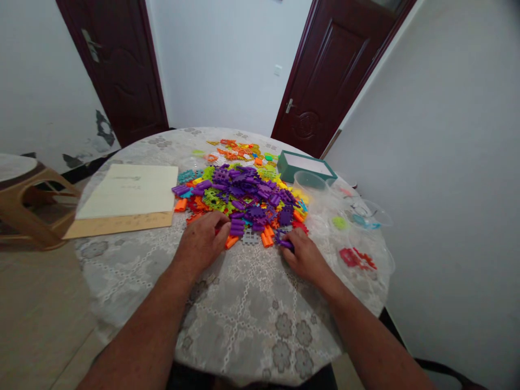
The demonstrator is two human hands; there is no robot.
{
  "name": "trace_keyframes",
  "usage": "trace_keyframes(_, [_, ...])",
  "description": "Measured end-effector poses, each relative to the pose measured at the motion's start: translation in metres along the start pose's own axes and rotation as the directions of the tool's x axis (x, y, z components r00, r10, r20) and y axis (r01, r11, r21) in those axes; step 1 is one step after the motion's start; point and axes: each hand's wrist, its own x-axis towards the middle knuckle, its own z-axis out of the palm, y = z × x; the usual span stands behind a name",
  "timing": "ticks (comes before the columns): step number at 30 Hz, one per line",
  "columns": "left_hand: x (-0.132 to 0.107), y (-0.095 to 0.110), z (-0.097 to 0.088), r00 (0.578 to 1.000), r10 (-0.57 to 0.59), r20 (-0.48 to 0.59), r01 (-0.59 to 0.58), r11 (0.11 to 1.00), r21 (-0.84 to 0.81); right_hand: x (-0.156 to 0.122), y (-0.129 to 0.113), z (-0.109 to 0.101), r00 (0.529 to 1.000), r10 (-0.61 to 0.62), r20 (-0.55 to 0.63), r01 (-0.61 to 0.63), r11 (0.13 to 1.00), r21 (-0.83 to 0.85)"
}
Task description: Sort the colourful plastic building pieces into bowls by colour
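A heap of plastic interlocking building pieces [244, 187], mostly purple with green, orange, yellow and blue ones, lies mid-table. At its front left edge is my left hand [203, 241], fingers curled inward; a bit of red shows by the fingertips, but what they hold is hidden. A ribbed purple piece [237, 227] lies just beside those fingertips. My right hand [304, 253], at the heap's front right, is closed on a purple building piece [286, 244]. Between the hands are a grey square piece [250, 236] and an orange piece [267, 236].
Clear plastic tubs stand at the right, one with red pieces [357, 259] in it. Behind them is a green-sided box [306, 167]. Paper sheets [130, 189] lie on the left of the lace-covered round table [244, 314]. Orange and gold pieces [239, 151] are scattered at the back.
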Motion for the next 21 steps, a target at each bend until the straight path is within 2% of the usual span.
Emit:
trace_keyframes(3, [-0.001,0.000,0.000,1.000,0.015,-0.012,-0.015,1.000,-0.012,-0.002,-0.001,-0.015,0.998,0.006,-0.059,0.002,0.991,0.136])
trace_keyframes(5, [-0.002,0.000,-0.001,1.000,0.023,-0.013,-0.023,1.000,-0.016,-0.002,-0.006,-0.032,0.999,-0.011,-0.054,0.022,0.978,0.209])
trace_keyframes(8, [-0.003,-0.001,0.000,0.999,0.031,-0.007,-0.032,0.999,-0.023,0.004,-0.018,-0.062,0.993,-0.044,0.110,0.023,0.983,0.185])
trace_keyframes(10, [-0.004,-0.001,0.001,0.999,0.049,-0.011,-0.049,0.999,-0.023,0.016,-0.024,-0.082,0.970,-0.060,0.236,0.032,0.992,0.121])
trace_keyframes(12, [-0.006,-0.002,0.002,0.997,0.071,-0.021,-0.071,0.997,-0.020,0.039,-0.023,-0.099,0.957,-0.080,0.279,0.062,0.995,0.073])
trace_keyframes(15, [-0.008,-0.002,0.004,0.995,0.092,-0.024,-0.092,0.995,-0.023,0.093,-0.007,-0.116,0.985,-0.042,0.167,0.040,0.999,0.016])
trace_keyframes(16, [-0.009,-0.003,0.005,0.995,0.094,-0.021,-0.095,0.995,-0.026,0.114,0.000,-0.119,0.995,0.017,0.103,-0.019,1.000,0.011])
trace_keyframes(18, [-0.011,-0.004,0.006,0.995,0.096,-0.016,-0.096,0.995,-0.033,0.153,0.015,-0.124,0.985,0.172,0.029,-0.174,0.983,0.061])
trace_keyframes(20, [-0.011,-0.006,0.007,0.996,0.092,-0.015,-0.093,0.995,-0.034,0.183,0.025,-0.125,0.956,0.292,0.037,-0.294,0.953,0.068])
trace_keyframes(21, [-0.012,-0.006,0.007,0.996,0.091,-0.016,-0.092,0.995,-0.034,0.192,0.028,-0.125,0.949,0.310,0.057,-0.312,0.950,0.031])
